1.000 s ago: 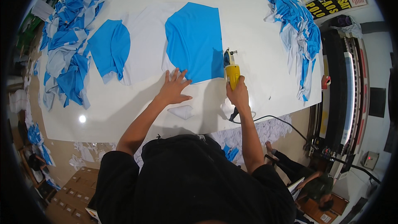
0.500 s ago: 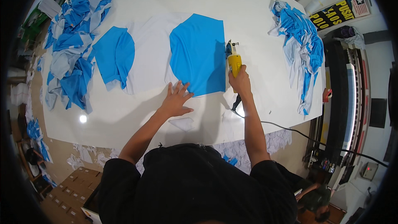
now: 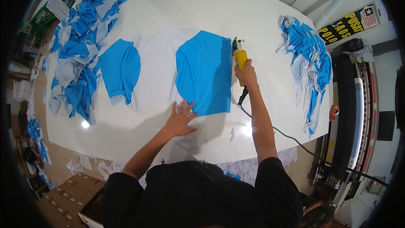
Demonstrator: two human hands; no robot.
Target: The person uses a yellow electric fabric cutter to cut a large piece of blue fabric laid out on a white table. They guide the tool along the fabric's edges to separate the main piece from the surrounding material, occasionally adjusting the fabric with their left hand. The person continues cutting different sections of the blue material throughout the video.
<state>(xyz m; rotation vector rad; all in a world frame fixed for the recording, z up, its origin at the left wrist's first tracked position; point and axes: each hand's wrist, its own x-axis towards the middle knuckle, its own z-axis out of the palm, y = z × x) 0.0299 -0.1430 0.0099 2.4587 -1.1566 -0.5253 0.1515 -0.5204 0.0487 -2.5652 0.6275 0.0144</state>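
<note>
My right hand (image 3: 246, 74) is wrapped around a yellow electric rotary fabric cutter (image 3: 241, 58). Its head sits by the far right corner of a blue and white fabric piece (image 3: 209, 71), and a black cord (image 3: 291, 145) trails off to the right. Spread fingers of my left hand (image 3: 181, 120) rest at the near edge of this fabric, partly on the blue and partly on the white. White fabric joins it to a second blue section (image 3: 120, 69) on the left. All of it lies spread on the white table (image 3: 190, 6).
Heaped blue and white fabric (image 3: 80, 55) covers the table's left end. Another crumpled pile (image 3: 310, 63) lies on the right side. White scraps (image 3: 270, 156) litter the floor at the near edge, and brown cartons (image 3: 69, 198) stand at lower left.
My right hand has moved the cutter away from me along the fabric's right edge, up to its far corner. My left hand stays at the near edge. The whole view has shifted slightly.
</note>
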